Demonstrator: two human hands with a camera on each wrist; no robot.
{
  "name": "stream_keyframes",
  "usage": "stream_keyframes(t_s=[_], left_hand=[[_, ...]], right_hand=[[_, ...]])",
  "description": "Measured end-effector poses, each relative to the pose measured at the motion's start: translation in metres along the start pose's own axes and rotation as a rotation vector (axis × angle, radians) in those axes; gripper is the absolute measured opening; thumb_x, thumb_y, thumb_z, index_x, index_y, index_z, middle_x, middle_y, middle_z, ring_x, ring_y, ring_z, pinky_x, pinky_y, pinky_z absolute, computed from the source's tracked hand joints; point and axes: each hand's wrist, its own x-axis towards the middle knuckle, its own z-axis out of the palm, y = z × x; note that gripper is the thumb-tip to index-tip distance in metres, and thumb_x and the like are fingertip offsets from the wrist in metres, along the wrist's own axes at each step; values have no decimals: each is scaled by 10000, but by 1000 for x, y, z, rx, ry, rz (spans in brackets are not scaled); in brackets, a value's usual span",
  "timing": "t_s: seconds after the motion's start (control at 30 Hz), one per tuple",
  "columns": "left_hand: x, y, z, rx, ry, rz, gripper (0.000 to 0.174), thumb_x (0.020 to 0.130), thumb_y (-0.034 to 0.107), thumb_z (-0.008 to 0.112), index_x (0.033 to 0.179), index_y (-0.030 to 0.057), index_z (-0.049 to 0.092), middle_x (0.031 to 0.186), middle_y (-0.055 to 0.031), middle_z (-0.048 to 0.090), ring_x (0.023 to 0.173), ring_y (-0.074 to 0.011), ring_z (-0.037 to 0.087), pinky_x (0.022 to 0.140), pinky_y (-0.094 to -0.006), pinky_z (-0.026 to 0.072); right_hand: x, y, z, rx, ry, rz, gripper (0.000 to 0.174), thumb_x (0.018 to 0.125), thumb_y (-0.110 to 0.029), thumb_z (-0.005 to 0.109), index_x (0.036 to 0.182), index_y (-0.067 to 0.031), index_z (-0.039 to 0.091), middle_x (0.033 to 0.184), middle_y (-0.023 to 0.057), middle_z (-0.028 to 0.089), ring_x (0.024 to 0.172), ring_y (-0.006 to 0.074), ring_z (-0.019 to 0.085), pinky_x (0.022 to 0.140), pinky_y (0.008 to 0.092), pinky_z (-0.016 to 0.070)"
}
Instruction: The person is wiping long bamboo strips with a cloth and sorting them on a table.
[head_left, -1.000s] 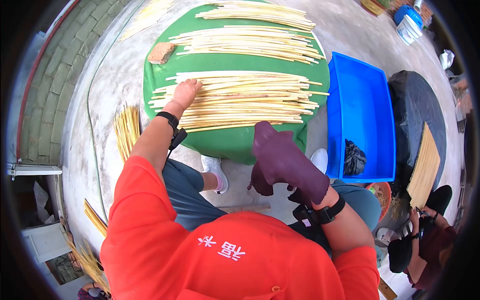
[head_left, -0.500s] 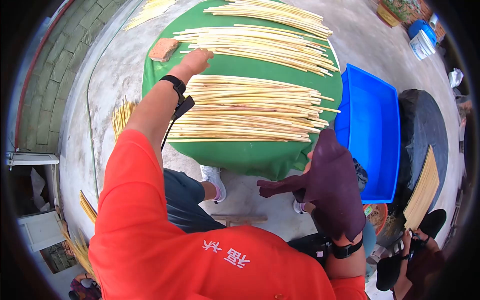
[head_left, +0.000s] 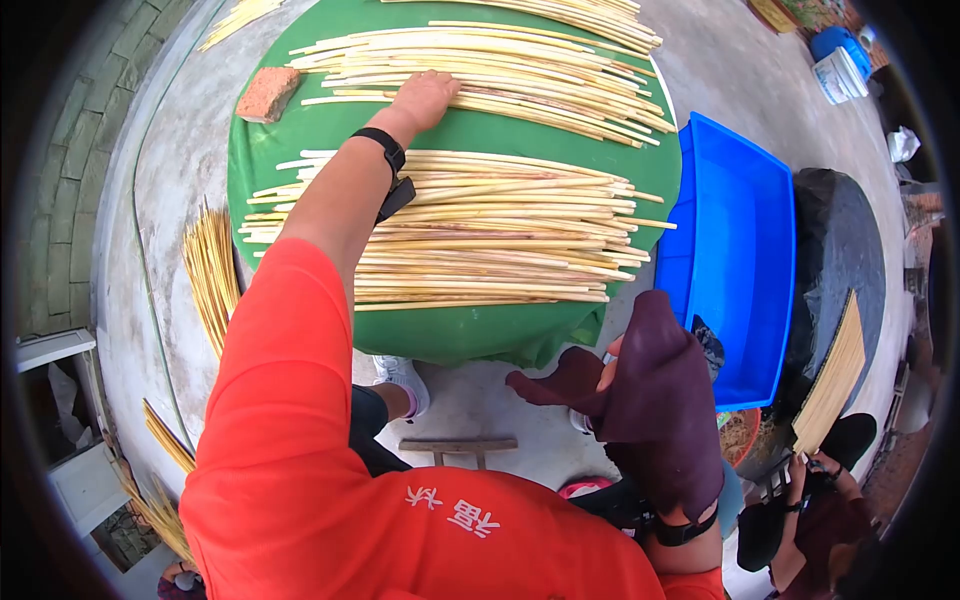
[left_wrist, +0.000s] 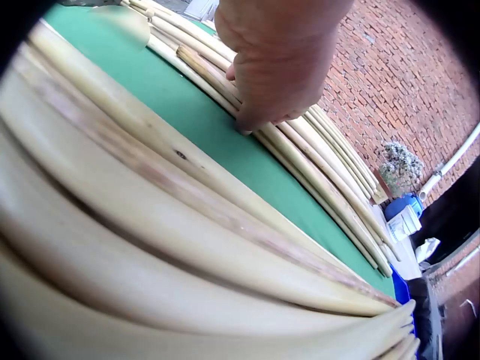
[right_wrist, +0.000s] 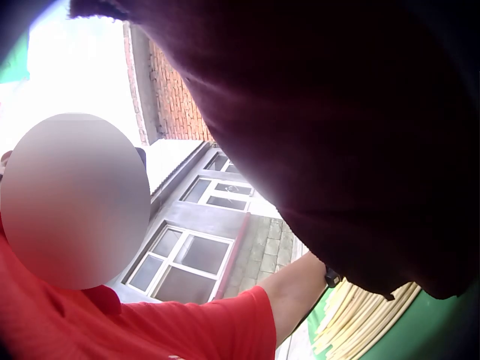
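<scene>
My left hand (head_left: 425, 98) bends its fingers down onto the middle bundle of pale sticks (head_left: 560, 88) on the round green-covered table (head_left: 470, 335). In the left wrist view, that hand (left_wrist: 277, 64) grips sticks (left_wrist: 319, 180) between thumb and fingers. The nearer, wider bundle (head_left: 500, 225) lies under my left forearm. Maroon cloth (head_left: 665, 410) drapes over my right hand (head_left: 608, 368), right of the table's near edge. A few fingers show at its fold; the rest are hidden. Cloth (right_wrist: 337, 135) fills much of the right wrist view.
A reddish brick (head_left: 268, 94) sits at the table's left. Another stick bundle (head_left: 590, 22) lies at the far side. A blue tub (head_left: 745, 260) stands right of the table, a wooden stool (head_left: 460, 444) below it. Someone (head_left: 825, 530) handles sticks at lower right.
My left hand has moved from the near bundle across the green gap onto the middle bundle, where its fingers now grip sticks. My right hand and its cloth have shifted right.
</scene>
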Motion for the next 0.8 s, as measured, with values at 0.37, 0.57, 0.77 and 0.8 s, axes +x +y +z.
stream_keyframes(t_s=[0.37, 0.57, 0.77, 0.8], left_hand=[[-4, 19, 8, 78, 59, -33, 210, 833, 56, 441, 1033, 86, 496, 1032, -92, 562, 1037, -270, 520, 841, -382, 447], [-12, 13, -39, 100, -32, -39, 127, 843, 75, 457, 965, 79, 490, 909, -120, 631, 873, -292, 607, 725, -397, 477], [-39, 23, -155, -111, 325, -86, 109, 868, 151, 507, 933, 63, 500, 739, -93, 623, 720, -271, 613, 630, -392, 477], [-47, 30, -183, -242, 380, -190, 132, 882, 180, 520, 931, 58, 502, 697, -77, 611, 675, -240, 610, 609, -369, 478]], right_hand=[[-7, -6, -3, 740, -51, 295, 253, 600, 6, 616, 782, -1, 440, 777, 144, 479, 659, 305, 526, 556, 360, 425], [-22, 4, 7, -91, 172, -244, 221, 570, -18, 631, 744, 10, 496, 816, 147, 481, 783, 320, 512, 640, 390, 422], [-25, -22, -9, 1, 96, -117, 167, 650, -36, 609, 775, 20, 513, 758, 152, 486, 623, 333, 526, 532, 392, 439], [-27, -25, -10, 8, 111, -130, 167, 650, -36, 609, 775, 20, 513, 758, 152, 486, 623, 333, 526, 532, 392, 439]])
